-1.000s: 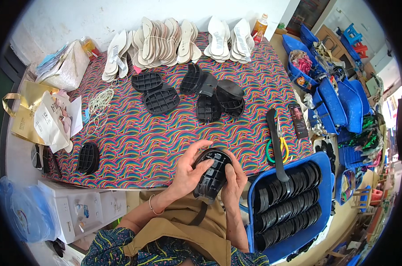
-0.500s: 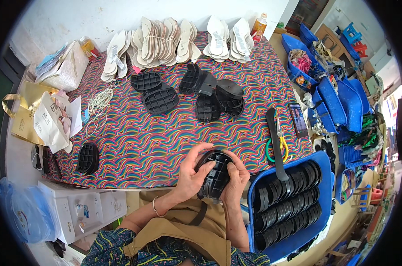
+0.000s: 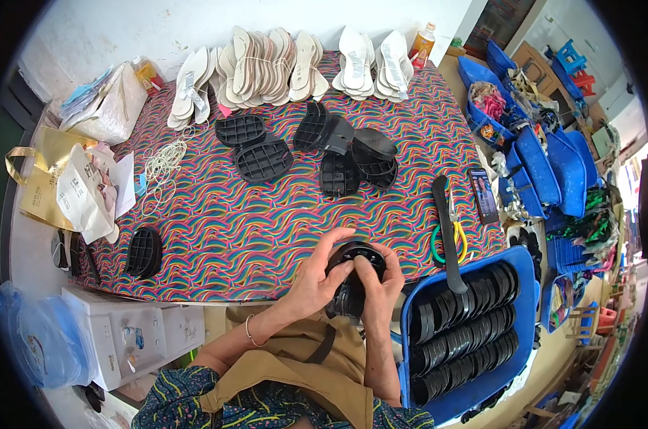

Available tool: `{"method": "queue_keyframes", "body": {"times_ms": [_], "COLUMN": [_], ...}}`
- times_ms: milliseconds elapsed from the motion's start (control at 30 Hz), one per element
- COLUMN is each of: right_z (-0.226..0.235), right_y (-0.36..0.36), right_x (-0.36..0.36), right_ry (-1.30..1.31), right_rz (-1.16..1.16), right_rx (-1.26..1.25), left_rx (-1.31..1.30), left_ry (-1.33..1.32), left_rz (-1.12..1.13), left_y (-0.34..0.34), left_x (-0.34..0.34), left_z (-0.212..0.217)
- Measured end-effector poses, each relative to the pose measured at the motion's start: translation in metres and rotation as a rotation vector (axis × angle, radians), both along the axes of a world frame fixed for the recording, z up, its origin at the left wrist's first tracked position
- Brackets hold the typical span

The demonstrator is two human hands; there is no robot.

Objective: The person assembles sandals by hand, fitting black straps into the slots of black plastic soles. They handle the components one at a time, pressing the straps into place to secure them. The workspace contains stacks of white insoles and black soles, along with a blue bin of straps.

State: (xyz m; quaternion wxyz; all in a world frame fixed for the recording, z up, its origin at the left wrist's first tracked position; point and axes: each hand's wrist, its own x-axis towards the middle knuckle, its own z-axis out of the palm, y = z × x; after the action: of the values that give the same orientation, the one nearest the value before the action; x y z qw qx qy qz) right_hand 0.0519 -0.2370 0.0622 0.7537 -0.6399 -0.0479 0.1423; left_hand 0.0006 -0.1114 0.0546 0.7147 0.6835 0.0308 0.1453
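Both my hands hold a black shoe-sole piece [image 3: 347, 300] just off the table's front edge. My left hand [image 3: 313, 282] wraps its far and left sides, thumb pressed on top. Around the right side curls my right hand [image 3: 381, 282], its thumb meeting the left one over the piece. Those thumbs cover much of its upper face. Farther back on the table lie loose black sole pieces with gridded hollows [image 3: 264, 160], several of them heaped in the middle. A short stack of the same kind [image 3: 144, 253] stands at the left front.
To my right, a blue basket [image 3: 535, 286] holds rows of black sole pieces. A long black strip [image 3: 445, 229] rests from table to basket, beside scissors [image 3: 460, 242] and a phone [image 3: 483, 195]. Tied insole bundles [image 3: 263, 68] line the wall; white cord [image 3: 163, 168] lies left.
The held piece has tilted, so its gridded face shows less. My right thumb has moved inward beside the left one. Both hands have shifted slightly to the right.
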Motion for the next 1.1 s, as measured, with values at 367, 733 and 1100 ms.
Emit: {"method": "queue_keyframes", "body": {"times_ms": [367,733,1100], "right_z": [-0.01,-0.009,-0.011], "right_y": [-0.006,-0.006,-0.012], "right_x": [0.006,0.0,0.008], "right_ry": [-0.048,-0.099,-0.035], "right_rz": [-0.043,-0.088,-0.188], "right_rx": [0.075,-0.012,0.087], "left_rx": [-0.155,-0.117,-0.572], "left_ry": [0.076,0.07,0.284], "left_rz": [-0.197,-0.092,-0.236], "left_y": [0.012,0.007,0.012], "left_x": [-0.003,-0.004,-0.004], "left_z": [0.016,-0.004,-0.019]}}
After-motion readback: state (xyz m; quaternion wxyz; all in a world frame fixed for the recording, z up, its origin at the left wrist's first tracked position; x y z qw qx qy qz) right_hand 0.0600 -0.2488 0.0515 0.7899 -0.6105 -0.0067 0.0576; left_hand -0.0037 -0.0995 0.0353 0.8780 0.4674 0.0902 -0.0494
